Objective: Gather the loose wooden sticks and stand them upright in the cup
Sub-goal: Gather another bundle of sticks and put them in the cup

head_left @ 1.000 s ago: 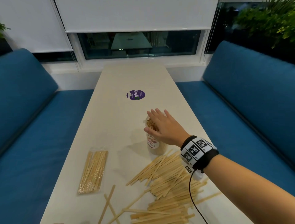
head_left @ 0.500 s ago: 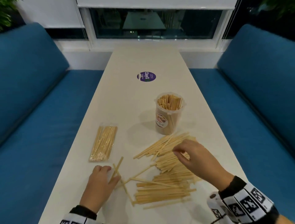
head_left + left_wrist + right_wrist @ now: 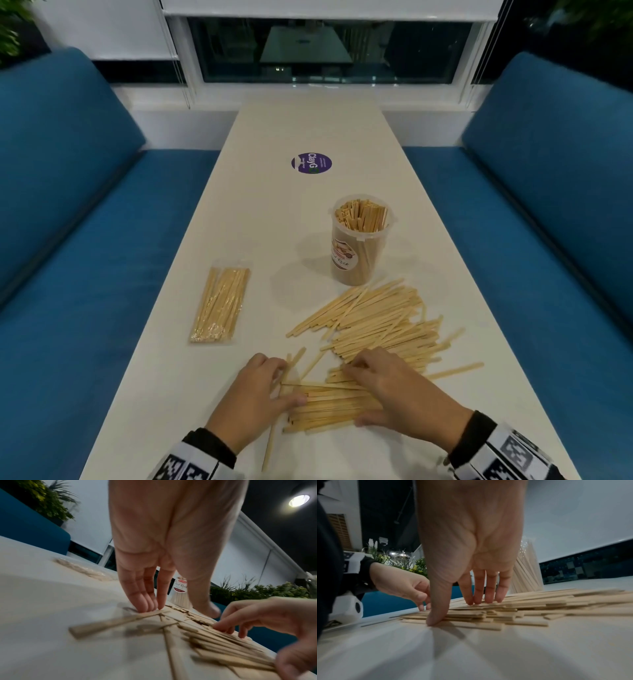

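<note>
A clear plastic cup (image 3: 359,253) stands mid-table, packed with upright wooden sticks. Loose sticks (image 3: 383,322) lie fanned out in front of it, and a flatter bundle (image 3: 329,407) lies nearest me. My left hand (image 3: 270,383) rests at the bundle's left end, with straight fingers (image 3: 142,601) touching the sticks and table and the thumb down on the pile. At the right end my right hand (image 3: 370,394) spans the bundle, its straight fingers (image 3: 488,592) on the far sticks. Its thumb (image 3: 436,615) sits at the near edge. Neither hand has lifted a stick.
A sealed clear packet of sticks (image 3: 221,305) lies to the left on the white table (image 3: 308,123). A purple round sticker (image 3: 311,163) sits beyond the cup. One stray stick (image 3: 270,445) lies under my left wrist. Blue benches (image 3: 85,274) flank both long sides.
My right hand left the cup's top, crossed the pile and came down on the near bundle. My left hand came into view and slid right against the bundle's left end.
</note>
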